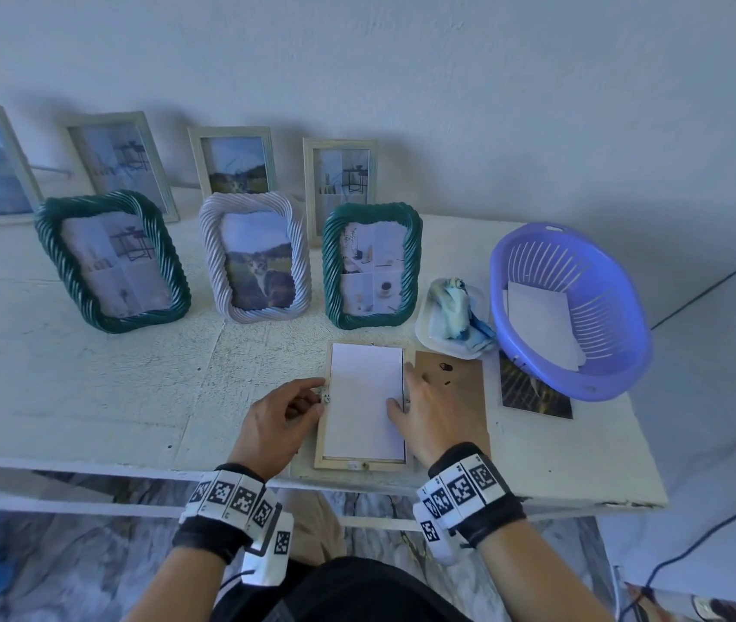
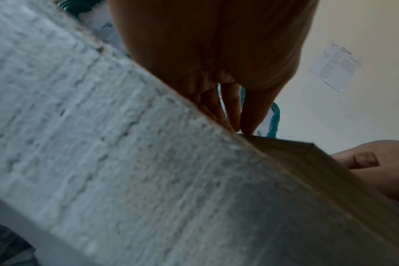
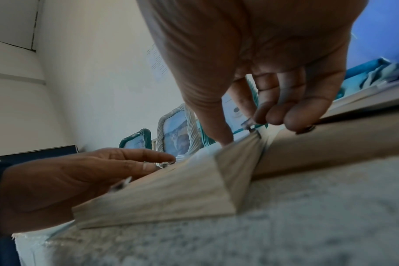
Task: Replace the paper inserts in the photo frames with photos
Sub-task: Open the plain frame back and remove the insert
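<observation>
A light wooden photo frame (image 1: 363, 464) lies face down at the table's front edge, its back off and a white paper insert (image 1: 366, 397) showing inside. My left hand (image 1: 319, 397) is at the frame's left rail, with index finger and thumb pinching a small metal tab (image 3: 164, 163). My right hand (image 1: 402, 392) holds the right rail: the thumb presses on the paper and the curled fingers (image 3: 273, 115) sit on the outer edge beside another tab. The brown backing board (image 1: 451, 388) lies flat just right of the frame. A dark photo (image 1: 532, 395) lies further right.
A purple basket (image 1: 617, 352) holding white sheets stands at the right, over the photo's corner. A white tray (image 1: 424, 325) with a blue cloth sits behind the backing board. Several upright frames, among them a green one (image 1: 334, 262), line the back.
</observation>
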